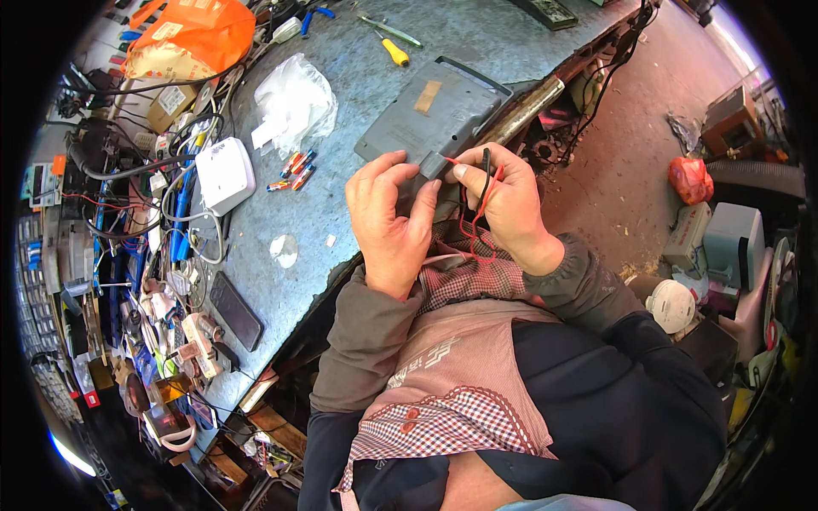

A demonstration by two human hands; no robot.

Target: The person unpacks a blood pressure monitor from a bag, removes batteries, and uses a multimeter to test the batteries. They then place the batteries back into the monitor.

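A flat grey device casing [400, 128] lies near the bench's edge, a strip of tan tape [428, 97] on its upper face. At its near edge is a small dark grey block [434, 165]; whether it is attached to the casing I cannot tell. My left hand [385, 226] has its fingers and thumb closed around this block. Close by on the right, my right hand [509, 204] pinches a thin red wire [477, 209], whose upper end reaches toward the block. A black lead [486, 162] also runs through my right fingers. The wires hang in loops over my apron.
Several small batteries [293, 171] and a crumpled clear plastic bag [296, 104] lie left of the casing. Beyond it rests a yellow-handled screwdriver [395, 52]. A white box [225, 175], a dark phone [236, 310] and tangled cables crowd the left. Bins and appliances stand on the floor at right.
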